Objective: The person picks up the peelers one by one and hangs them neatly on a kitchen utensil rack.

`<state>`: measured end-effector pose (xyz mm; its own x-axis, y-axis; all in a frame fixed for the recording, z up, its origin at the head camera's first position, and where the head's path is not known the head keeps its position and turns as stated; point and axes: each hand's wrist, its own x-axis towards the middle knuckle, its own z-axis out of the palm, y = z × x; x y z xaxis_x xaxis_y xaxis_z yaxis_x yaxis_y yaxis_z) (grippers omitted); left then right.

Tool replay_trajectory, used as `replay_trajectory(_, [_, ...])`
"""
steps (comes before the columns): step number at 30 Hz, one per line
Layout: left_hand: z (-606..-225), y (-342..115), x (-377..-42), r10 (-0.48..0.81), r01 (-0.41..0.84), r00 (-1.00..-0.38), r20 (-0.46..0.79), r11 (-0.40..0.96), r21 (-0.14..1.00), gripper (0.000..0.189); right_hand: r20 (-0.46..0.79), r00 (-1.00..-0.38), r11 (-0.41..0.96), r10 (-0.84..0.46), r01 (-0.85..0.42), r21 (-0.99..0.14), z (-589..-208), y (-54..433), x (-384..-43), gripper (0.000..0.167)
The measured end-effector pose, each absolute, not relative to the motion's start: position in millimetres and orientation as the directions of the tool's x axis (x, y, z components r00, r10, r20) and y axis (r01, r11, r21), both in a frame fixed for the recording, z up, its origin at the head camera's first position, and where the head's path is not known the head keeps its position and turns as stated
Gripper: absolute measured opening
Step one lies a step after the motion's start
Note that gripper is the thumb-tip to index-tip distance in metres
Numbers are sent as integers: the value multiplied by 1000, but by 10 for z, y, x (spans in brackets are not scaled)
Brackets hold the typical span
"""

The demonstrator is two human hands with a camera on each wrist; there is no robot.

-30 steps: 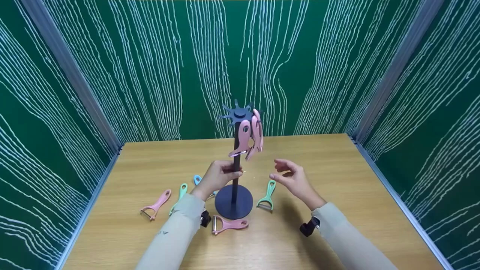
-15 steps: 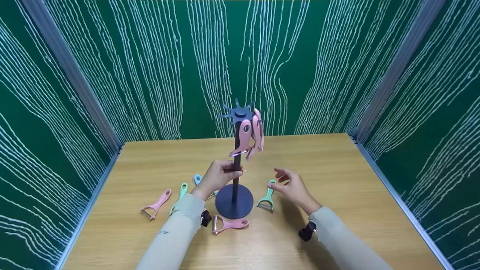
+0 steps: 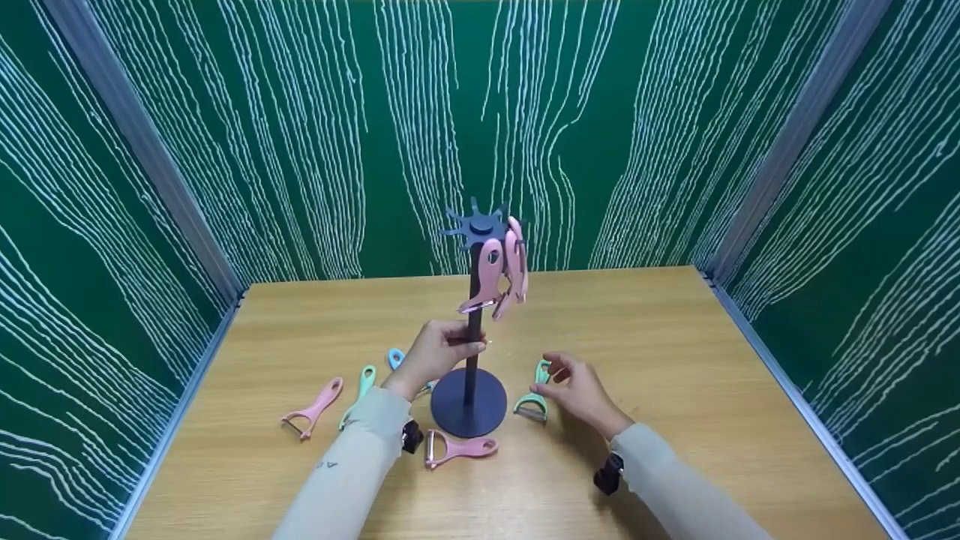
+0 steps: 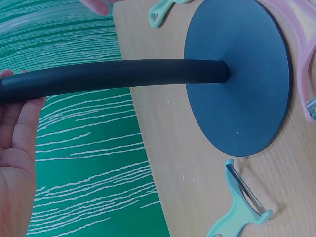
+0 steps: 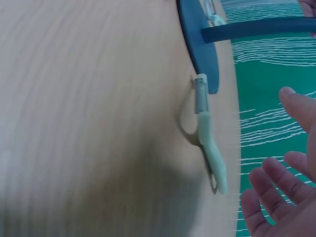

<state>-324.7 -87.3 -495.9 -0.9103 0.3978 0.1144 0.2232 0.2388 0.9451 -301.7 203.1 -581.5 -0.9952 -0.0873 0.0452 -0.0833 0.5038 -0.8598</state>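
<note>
A black stand (image 3: 469,379) with a round base and a spoked top stands upright on the table. My left hand (image 3: 433,354) grips its pole at mid-height, and the same hand (image 4: 19,163) shows at the edge of the left wrist view. Pink peelers (image 3: 490,271) hang from the right side of the spoked top, partly overlapping. To the right of the base lies a green peeler (image 3: 532,406). My right hand (image 3: 579,388) hovers over its handle; in the right wrist view the fingers (image 5: 279,182) are spread, apart from the green peeler (image 5: 213,155).
On the left of the table lie a pink peeler (image 3: 315,409), a green peeler (image 3: 366,381) and a blue peeler (image 3: 395,359), the latter two partly behind my left arm. Another pink peeler (image 3: 463,448) lies in front of the base. Green patterned walls (image 3: 600,150) enclose the table.
My right hand has come down and slightly toward me, over the handle of the green peeler on the right. My left hand and the stand have stayed in place.
</note>
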Motion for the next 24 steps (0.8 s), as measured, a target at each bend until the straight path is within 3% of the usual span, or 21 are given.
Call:
replay_trajectory(13, [-4964,-864,-3246,405,248,-903,143,220,943,14,51,-990,600,-130,-120,-791,-5977,1904,-3006,51])
replay_trajectory(24, [-4971,-862,-3260,403,253,-903,149,217,943,12,46,-972,718,-228,-200,-667,-6087,1856,-3015,32])
